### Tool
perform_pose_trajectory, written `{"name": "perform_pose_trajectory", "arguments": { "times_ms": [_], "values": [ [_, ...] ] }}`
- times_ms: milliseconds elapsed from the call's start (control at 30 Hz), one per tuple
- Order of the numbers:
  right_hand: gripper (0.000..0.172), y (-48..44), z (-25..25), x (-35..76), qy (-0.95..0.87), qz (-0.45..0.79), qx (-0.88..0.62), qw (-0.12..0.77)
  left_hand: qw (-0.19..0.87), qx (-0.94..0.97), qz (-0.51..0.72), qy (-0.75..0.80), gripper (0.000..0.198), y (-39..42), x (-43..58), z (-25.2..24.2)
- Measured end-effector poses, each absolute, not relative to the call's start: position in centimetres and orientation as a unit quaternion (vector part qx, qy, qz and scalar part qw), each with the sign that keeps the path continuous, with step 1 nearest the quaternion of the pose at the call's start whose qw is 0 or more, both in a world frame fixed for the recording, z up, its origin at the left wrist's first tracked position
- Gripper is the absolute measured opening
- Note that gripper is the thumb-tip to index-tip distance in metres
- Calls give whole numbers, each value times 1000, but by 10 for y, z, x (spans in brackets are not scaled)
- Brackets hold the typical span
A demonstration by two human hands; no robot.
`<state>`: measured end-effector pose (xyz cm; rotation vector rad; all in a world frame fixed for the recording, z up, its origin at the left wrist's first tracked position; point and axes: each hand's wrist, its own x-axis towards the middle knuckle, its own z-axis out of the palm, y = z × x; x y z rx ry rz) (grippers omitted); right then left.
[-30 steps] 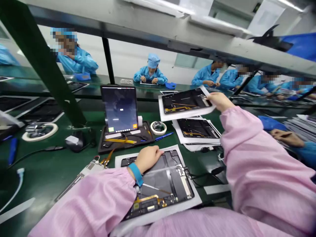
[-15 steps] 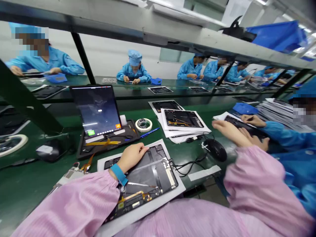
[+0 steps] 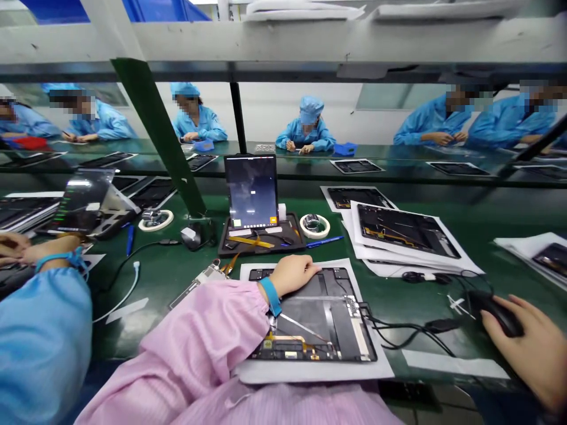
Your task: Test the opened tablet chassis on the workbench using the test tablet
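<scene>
My left hand rests in a loose fist on the top edge of an opened tablet. The tablet lies face down on a white sheet, with its dark inner parts and gold flex cables showing. A blue band circles that wrist. At the far right, my right hand lies over a black mouse with its fingers curved round it. The mouse's cable runs left toward the tablet.
An upright tablet with a lit screen stands in a black tray behind my left hand. Beside it are a tape roll and a blue pen. More opened tablets on paper are stacked at right. A co-worker's blue sleeve is at left.
My view has swung left. My right hand set a tablet on the right stack, then drew back and down onto the mouse. My left hand stayed on the opened tablet.
</scene>
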<state>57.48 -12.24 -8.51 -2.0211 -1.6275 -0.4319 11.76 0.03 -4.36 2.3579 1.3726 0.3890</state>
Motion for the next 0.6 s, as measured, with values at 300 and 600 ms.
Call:
{"name": "perform_pose_trajectory", "arguments": {
  "times_ms": [300,600],
  "values": [
    [27,-129,-12,396,-709,109,-632,293,209,851,136,462,44,-3,113,-44],
    [46,-86,-32,366,-571,612,-521,169,227,845,122,469,45,-2,112,-46]
  ]
}}
